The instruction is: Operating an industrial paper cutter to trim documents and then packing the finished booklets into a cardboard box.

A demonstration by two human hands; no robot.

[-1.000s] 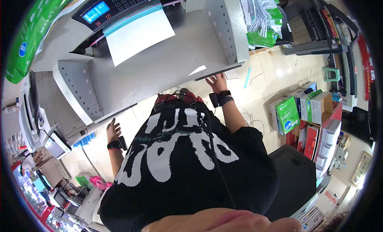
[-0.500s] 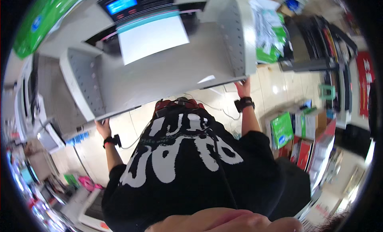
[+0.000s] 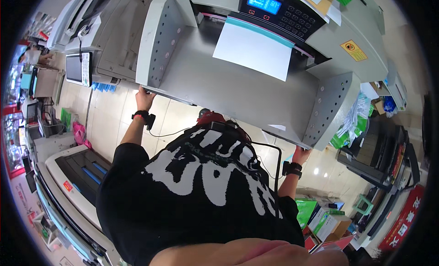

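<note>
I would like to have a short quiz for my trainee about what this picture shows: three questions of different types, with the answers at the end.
1. Which hand is nearer to the small white scrap?
2. True or false: the left hand is at the front edge of the metal bed, apart from the white sheet.
3. Fill in: along the far edge of the sheet runs a ____ band.

Key: 1. The right hand. 2. True. 3. Teal.
</note>
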